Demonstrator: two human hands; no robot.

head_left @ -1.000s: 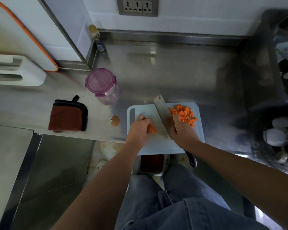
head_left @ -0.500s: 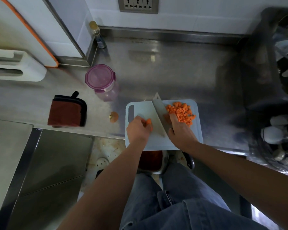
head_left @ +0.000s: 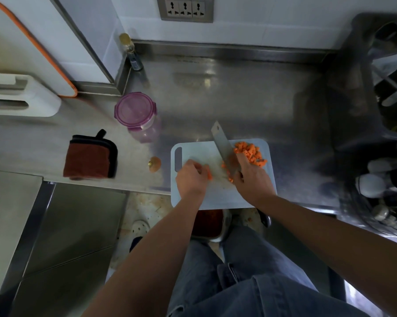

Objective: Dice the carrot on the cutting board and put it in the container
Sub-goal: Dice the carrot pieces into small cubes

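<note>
Left grip (head_left: 190, 177) pinches the firm carrot stub (head_left: 209, 174), judged best held rearward; right grip (head_left: 250, 179) clasps the knife (head_left: 224, 147), dice (head_left: 250, 153) at two o'clock.

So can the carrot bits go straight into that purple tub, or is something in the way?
The round purple lid is on the clear plastic container, so it blocks the diced orange carrot pile from going in.

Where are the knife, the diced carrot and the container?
knife (head_left: 224, 146), head view, flat of the blade.
diced carrot (head_left: 252, 152), head view, middle of the heap.
container (head_left: 134, 109), head view, centre of its lid.
</note>
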